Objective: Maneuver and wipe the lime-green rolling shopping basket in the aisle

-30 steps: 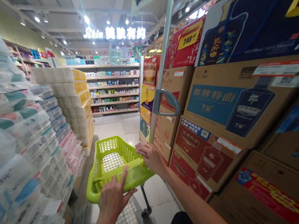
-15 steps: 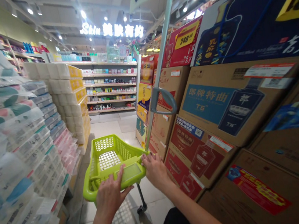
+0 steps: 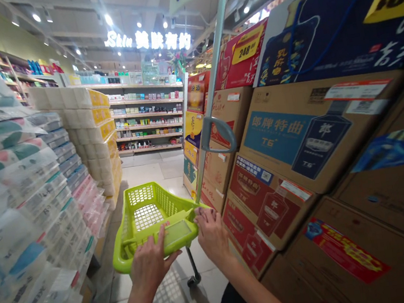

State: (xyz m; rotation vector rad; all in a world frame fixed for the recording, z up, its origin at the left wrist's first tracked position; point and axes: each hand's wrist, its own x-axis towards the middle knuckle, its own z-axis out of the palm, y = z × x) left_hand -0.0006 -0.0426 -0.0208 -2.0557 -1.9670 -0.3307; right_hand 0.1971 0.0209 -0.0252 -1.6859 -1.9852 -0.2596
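A lime-green shopping cart [image 3: 174, 206] with a latticed basket stands before me; its basket looks bare inside. Over the left part of its handle lies my left hand [image 3: 150, 264], fingers across the top and thumb below, closed on it. My right hand [image 3: 214, 235] is curled round the right corner of the handle, by the foot of a tall metal pole [image 3: 212, 90]. A grey loop grip [image 3: 232, 134] sticks out from that pole, with neither hand on it. The underside of both grips is hidden.
Stacked liquor cartons [image 3: 283, 140] rise close on the right. Packs of tissue [image 3: 38, 194] and paper rolls [image 3: 88, 122] line the left. Ahead, a tiled aisle [image 3: 148, 171] leads to shelves of small goods [image 3: 147, 111]. One cart wheel [image 3: 193, 279] shows below.
My view has turned slightly, and the cartons and pole sit a little further left in it. Both hands keep their hold on the cart; my right hand's fingers have shifted slightly.
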